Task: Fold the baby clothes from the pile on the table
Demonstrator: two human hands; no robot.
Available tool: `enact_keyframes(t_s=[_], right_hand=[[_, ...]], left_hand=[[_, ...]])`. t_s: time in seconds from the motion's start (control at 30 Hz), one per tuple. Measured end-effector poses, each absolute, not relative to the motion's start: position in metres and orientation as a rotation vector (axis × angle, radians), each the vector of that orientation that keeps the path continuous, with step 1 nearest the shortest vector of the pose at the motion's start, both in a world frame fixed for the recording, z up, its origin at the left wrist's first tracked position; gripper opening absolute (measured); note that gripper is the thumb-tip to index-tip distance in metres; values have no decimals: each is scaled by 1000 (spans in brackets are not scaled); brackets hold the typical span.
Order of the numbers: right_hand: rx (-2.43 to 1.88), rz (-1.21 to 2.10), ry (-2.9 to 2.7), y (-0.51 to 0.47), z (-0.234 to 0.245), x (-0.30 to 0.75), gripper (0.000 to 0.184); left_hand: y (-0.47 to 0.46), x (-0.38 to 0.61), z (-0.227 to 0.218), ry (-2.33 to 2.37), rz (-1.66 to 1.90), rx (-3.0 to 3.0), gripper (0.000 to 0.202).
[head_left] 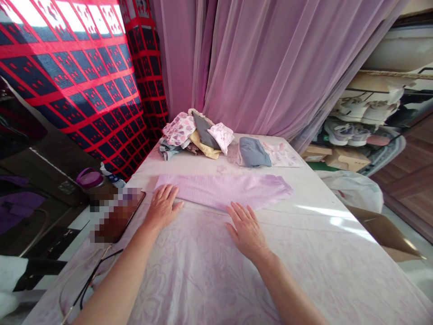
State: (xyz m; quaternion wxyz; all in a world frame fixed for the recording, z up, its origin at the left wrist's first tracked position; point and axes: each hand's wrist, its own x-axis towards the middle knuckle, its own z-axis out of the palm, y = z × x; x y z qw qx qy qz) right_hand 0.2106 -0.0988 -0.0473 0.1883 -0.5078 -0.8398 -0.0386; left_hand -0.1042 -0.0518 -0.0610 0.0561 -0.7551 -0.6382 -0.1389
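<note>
A long pink garment [223,189] lies folded flat across the table [338,253], which has a pale floral cover. My left hand [163,208] rests palm down with fingers spread on the garment's near left edge. My right hand [246,231] lies flat with fingers stretched out, its fingertips touching the garment's near edge at the middle. Neither hand holds anything.
A heap of small clothes [196,134] sits at the table's far left, a folded grey piece [253,152] and a pale printed one [282,154] beside it. Eyeglasses [88,284] lie near the left edge. Pink curtains [270,63] hang behind; shoes and boxes [348,135] fill shelves at right.
</note>
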Motion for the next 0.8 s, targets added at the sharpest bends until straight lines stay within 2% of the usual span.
enact_keyframes(t_s=[0.13, 0.4, 0.6, 0.8], right_hand=[[-1421, -78, -2393, -85, -33, 181, 40], [-1491, 127, -2322, -80, -38, 172, 29], [-1459, 189, -2339, -67, -22, 144, 34], [-1577, 253, -2467, -57, -9, 117, 27]], left_hand=[[-52, -104, -60, -1942, -398, -2293, 57], [-47, -103, -64, -1989, -438, -2237, 54], [-48, -100, -59, -2019, -362, -2248, 55], [-50, -100, -56, -2021, -282, -2242, 50]])
